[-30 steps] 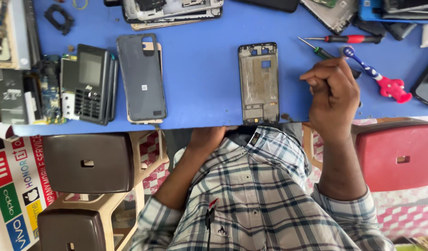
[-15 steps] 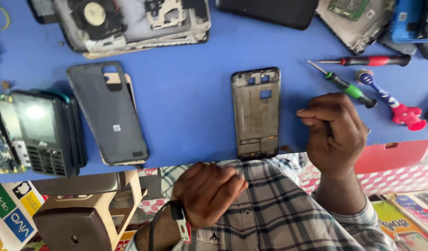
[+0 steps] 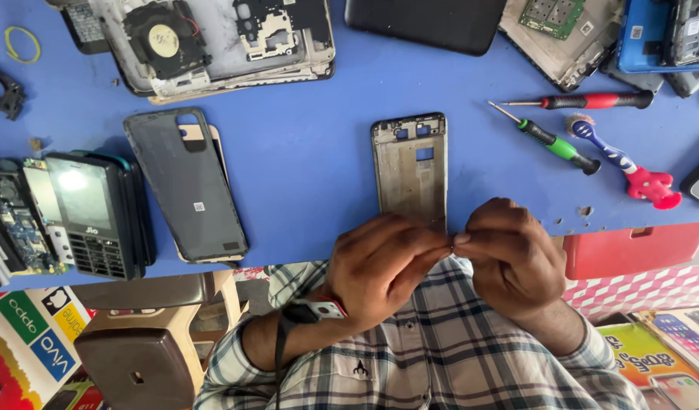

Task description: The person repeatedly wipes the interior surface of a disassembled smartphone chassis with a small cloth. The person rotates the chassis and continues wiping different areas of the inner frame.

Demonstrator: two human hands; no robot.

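My left hand (image 3: 380, 266), with a watch on its wrist, and my right hand (image 3: 509, 250) meet fingertip to fingertip at the near edge of the blue table (image 3: 304, 152). Between the pinched fingers is a tiny part (image 3: 451, 242), too small to identify. Just beyond my hands a bare metal phone frame (image 3: 409, 171) lies flat on the table, its lower end partly hidden by my fingers. My checked shirt fills the bottom of the view.
A grey phone back cover (image 3: 184, 182) and a keypad phone (image 3: 88, 212) lie to the left. To the right are a green screwdriver (image 3: 554, 140), a red screwdriver (image 3: 592, 100) and a toothbrush (image 3: 626, 167). An opened laptop shell with a fan (image 3: 213, 45) lies at the far edge.
My left hand rose from my lap to meet my right hand. My right hand came in from beside the screwdrivers to the table's near edge. The view moved closer.
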